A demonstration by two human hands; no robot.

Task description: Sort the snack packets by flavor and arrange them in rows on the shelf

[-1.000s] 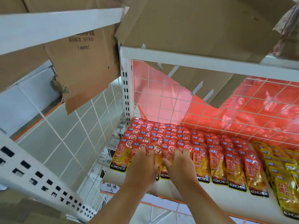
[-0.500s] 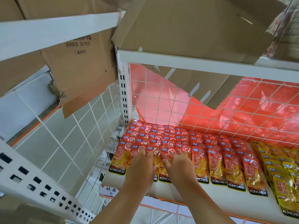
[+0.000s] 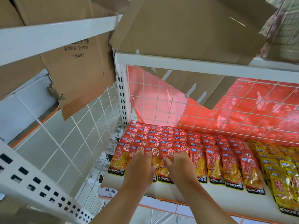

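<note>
Red snack packets (image 3: 215,162) marked KONCHEW lie in overlapping rows across the white shelf (image 3: 202,194), from its left end to the middle. Yellow snack packets (image 3: 278,172) fill rows at the right. My left hand (image 3: 140,168) rests palm down on the second red row from the left, fingers spread on the packets. My right hand (image 3: 178,167) lies beside it on the third and fourth rows, fingers curled onto the packet tops. Both hands press flat on the rows; neither lifts a packet. The front packets under my palms are partly hidden.
A white wire grid (image 3: 210,110) with red plastic film behind it backs the shelf. Brown cardboard boxes (image 3: 186,29) overhang from the upper shelf. A perforated white upright (image 3: 123,101) stands at the shelf's left end. A handwritten label (image 3: 110,192) hangs at the front left corner.
The view has shifted slightly, the shelf sitting a little lower in the frame. Both hands stay on the red rows, fingers barely shifted.
</note>
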